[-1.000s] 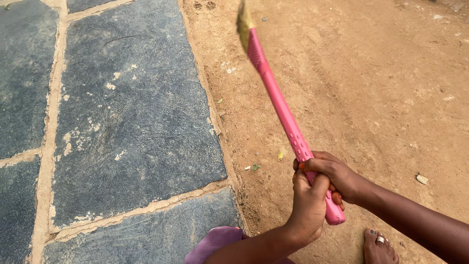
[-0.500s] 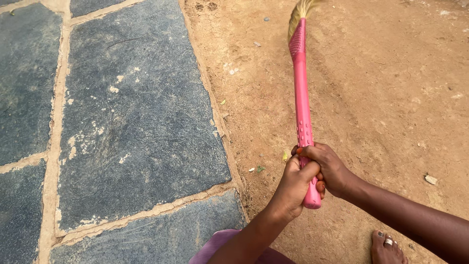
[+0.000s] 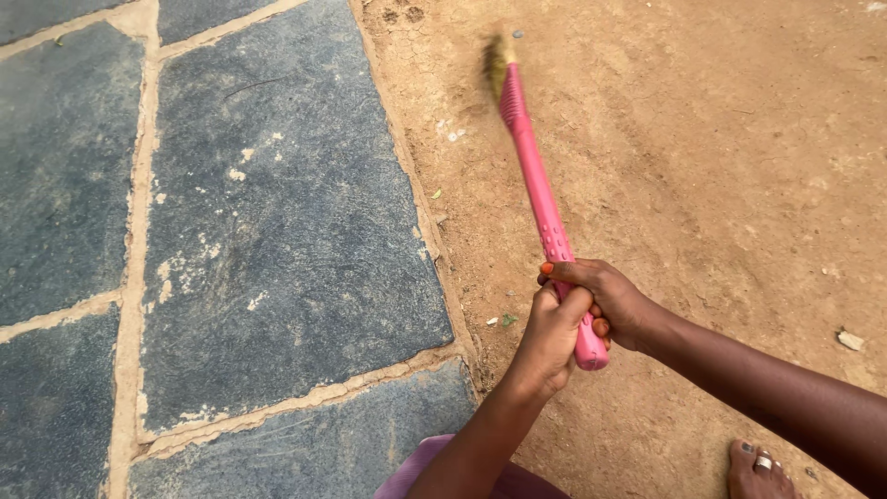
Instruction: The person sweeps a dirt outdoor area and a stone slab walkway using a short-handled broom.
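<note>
Pink broom handle is being gripped at its lower end by both hands, pressed together w/ fingers wrapped tight. Left hand is being held nearer the body, right hand just beyond it, touching. Handle is being angled up and away from the hands, twd the upper left; straw bristles at the far tip are blurred. Bare dirt ground is lying under and right of the hands. Dark stone slabs w/ pale joints are lying left of the hands. Small leaf bits are lying just left of the hands. Bare foot w/ toe ring is being shown below the right forearm, purple cloth below the left.
</note>
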